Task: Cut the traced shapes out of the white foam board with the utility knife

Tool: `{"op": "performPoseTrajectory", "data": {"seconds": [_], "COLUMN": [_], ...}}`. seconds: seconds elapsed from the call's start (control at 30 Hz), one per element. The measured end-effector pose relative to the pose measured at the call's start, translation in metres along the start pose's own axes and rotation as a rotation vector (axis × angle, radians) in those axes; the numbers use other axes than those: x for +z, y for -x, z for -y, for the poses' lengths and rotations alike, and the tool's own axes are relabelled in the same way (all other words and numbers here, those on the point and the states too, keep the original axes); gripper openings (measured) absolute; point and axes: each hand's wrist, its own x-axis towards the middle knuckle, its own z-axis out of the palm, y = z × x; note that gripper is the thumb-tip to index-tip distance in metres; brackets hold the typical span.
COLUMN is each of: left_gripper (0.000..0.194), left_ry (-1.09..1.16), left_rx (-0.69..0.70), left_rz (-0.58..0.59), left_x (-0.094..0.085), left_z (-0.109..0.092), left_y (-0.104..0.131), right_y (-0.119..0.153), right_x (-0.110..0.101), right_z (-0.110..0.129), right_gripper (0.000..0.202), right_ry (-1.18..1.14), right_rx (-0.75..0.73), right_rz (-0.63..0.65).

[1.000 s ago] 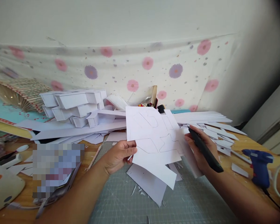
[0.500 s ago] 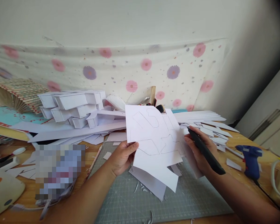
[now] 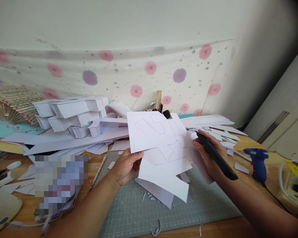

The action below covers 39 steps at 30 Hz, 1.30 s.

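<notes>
Your left hand [image 3: 124, 167] pinches the pencilled paper sheet [image 3: 161, 145] above the cutting mat [image 3: 178, 205]. Your right hand [image 3: 208, 158] grips a black pen [image 3: 216, 155] at the sheet's right edge.

Wooden table [image 3: 240, 228], cluttered. At centre: grey-green cutting mat [image 3: 188, 211] scattered with paper scraps [image 3: 157, 228]. Behind the mat: stacked white paper sheets [image 3: 74, 142] topped by folded white paper models [image 3: 72, 114]. At right: loose paper offcuts [image 3: 228, 140], blue glue gun [image 3: 257, 160], white cable [image 3: 285, 185]. At far left: open folding fan [image 3: 12, 102].
</notes>
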Motion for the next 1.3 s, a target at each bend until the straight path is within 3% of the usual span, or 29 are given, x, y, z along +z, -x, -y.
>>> {"op": "performPoseTrajectory", "data": {"seconds": [0.27,0.5,0.77,1.03,1.3], "left_gripper": [0.032,0.032,0.033,0.032,0.037], "left_ry": [-0.009,-0.048,-0.104,-0.141,-0.177], "left_rx": [0.095,0.192,0.280,0.434,0.440], "left_rz": [-0.018,-0.033,-0.108,-0.243,-0.227], "left_x": [0.005,0.010,0.008,0.013,0.017], "left_z": [0.000,0.002,0.006,0.023,0.026], "left_y": [0.001,0.000,0.000,-0.001,0.001], "right_y": [0.002,0.004,0.006,0.007,0.008], "right_x": [-0.001,0.002,0.002,0.001,0.002], "right_z": [0.011,0.020,0.016,0.012,0.008], "right_gripper": [0.043,0.044,0.044,0.047,0.047], "right_ry": [0.072,0.069,0.080,0.106,0.124], "right_rx": [-0.051,-0.001,0.020,0.049,0.038], "right_rz": [0.052,0.053,0.050,0.063,0.054]}}
